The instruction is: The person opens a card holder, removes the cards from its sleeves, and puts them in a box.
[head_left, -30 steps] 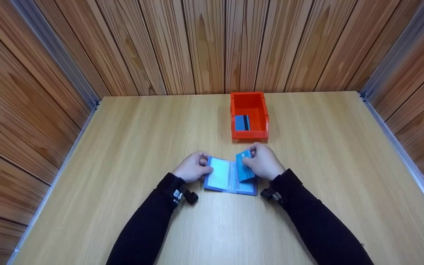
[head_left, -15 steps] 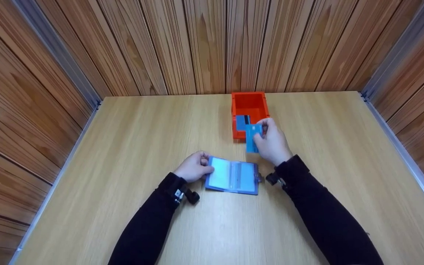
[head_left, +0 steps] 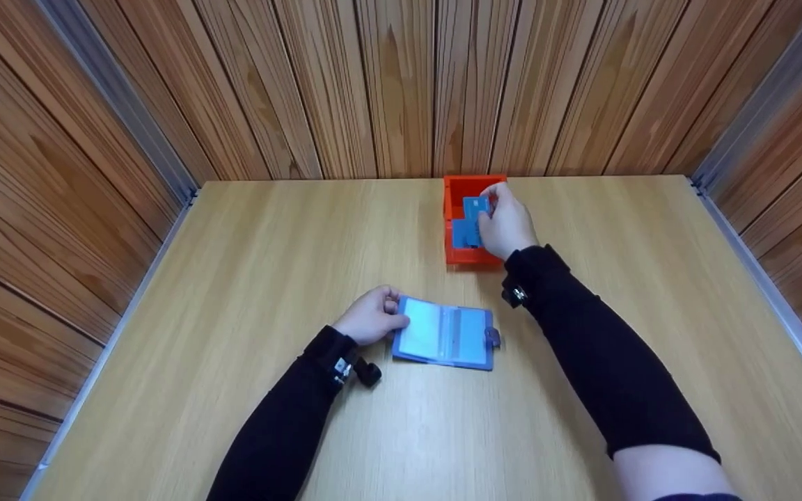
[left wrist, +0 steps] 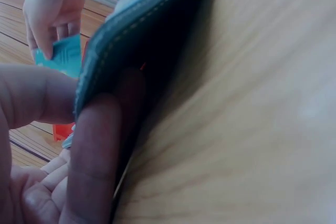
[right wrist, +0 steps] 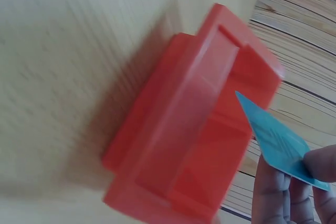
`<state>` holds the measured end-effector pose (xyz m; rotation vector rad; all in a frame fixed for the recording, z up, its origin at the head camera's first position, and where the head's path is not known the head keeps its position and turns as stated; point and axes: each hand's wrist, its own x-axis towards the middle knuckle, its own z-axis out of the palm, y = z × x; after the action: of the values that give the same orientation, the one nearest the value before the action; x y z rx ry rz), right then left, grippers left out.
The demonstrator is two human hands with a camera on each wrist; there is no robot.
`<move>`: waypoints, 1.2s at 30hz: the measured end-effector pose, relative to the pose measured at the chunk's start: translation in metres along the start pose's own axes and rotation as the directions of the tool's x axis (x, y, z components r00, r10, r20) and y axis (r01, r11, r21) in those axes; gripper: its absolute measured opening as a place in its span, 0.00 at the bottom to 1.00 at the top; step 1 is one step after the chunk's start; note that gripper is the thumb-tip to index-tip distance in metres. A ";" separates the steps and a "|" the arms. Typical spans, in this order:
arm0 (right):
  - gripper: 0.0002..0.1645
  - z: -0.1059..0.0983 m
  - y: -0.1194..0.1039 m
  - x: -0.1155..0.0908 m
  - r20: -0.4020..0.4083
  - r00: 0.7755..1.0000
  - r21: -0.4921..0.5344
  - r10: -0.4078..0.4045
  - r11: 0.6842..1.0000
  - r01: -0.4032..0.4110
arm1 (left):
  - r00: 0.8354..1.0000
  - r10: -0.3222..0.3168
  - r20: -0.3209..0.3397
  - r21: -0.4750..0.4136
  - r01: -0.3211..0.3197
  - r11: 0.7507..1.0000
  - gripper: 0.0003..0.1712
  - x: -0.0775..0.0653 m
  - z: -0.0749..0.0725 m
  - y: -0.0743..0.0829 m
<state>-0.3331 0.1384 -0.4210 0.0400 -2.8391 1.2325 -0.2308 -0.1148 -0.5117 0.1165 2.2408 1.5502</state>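
Between thumb and fingers, my right hand (head_left: 509, 223) pinches a light blue plastic card (right wrist: 278, 142) above the red bin (head_left: 474, 263). Inside that bin lies another blue card (head_left: 459, 234), partly covered by the held card in the head view. On the table, a blue card holder (head_left: 474, 358) lies spread apart with clear plastic sleeves and a snap tab (head_left: 493, 337) on its right. My left hand (head_left: 372, 316) pinches its left cover, thumb on top and fingers beneath; the left wrist view shows the stitched cover edge (left wrist: 107, 45) raised a little off the table.
The wooden table (head_left: 289, 243) is bounded by wood-plank walls (head_left: 401, 90) at the back and sides, with metal rails (head_left: 112, 313) along the side edges. The bin stands close to the back wall.
My right hand has carried the light blue card away from the card holder, up and forward, until it is over the red bin. My left hand has kept its grip on the cover.
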 end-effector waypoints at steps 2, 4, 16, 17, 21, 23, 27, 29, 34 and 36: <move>0.16 0.006 0.002 0.004 -0.004 1.000 0.008 0.000 1.000 0.000 | 1.000 -0.009 0.003 -0.004 0.009 1.000 0.22 0.000 0.000 0.000; 0.16 0.013 0.004 0.007 -0.017 1.000 0.015 -0.008 1.000 0.008 | 1.000 -0.017 0.005 -0.004 0.017 1.000 0.22 0.000 -0.001 0.000; 0.21 0.033 0.009 0.010 -0.035 0.999 0.078 0.034 0.996 -0.031 | 1.000 -0.032 0.001 0.007 0.032 0.999 0.22 0.002 -0.002 0.000; 0.22 0.034 0.010 0.010 -0.031 0.999 0.070 0.041 0.997 -0.039 | 0.999 -0.033 0.001 0.005 0.033 0.999 0.22 0.002 -0.002 0.000; 0.26 0.039 0.014 0.011 -0.011 0.998 0.041 0.063 0.997 -0.062 | 0.999 -0.034 -0.001 0.005 0.034 0.999 0.23 0.001 -0.001 0.000; 0.28 0.040 0.015 0.012 0.000 0.998 0.022 0.070 0.997 -0.070 | 1.000 -0.028 0.003 0.000 0.028 1.000 0.22 0.000 -0.001 0.001; 0.36 0.040 0.015 0.013 0.055 0.994 -0.042 0.096 0.995 -0.094 | 1.000 -0.016 0.011 -0.006 0.016 1.000 0.21 0.000 0.000 0.002; 0.41 0.040 0.014 0.012 0.107 0.987 -0.080 0.118 0.991 -0.109 | 1.000 -0.017 0.007 0.003 0.017 1.000 0.21 -0.001 0.000 0.002; 0.49 0.041 0.010 0.010 0.195 0.971 -0.133 0.142 0.984 -0.117 | 1.000 -0.013 0.007 0.004 0.013 1.000 0.20 -0.001 -0.001 0.003; 0.49 0.041 0.009 0.009 0.199 0.970 -0.127 0.137 0.985 -0.113 | 1.000 -0.010 0.011 -0.003 0.010 1.000 0.20 -0.001 -0.001 0.003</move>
<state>-0.3435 0.1143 -0.4549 -0.0164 -3.1322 1.1462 -0.2301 -0.1147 -0.5087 0.1133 2.2272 1.5436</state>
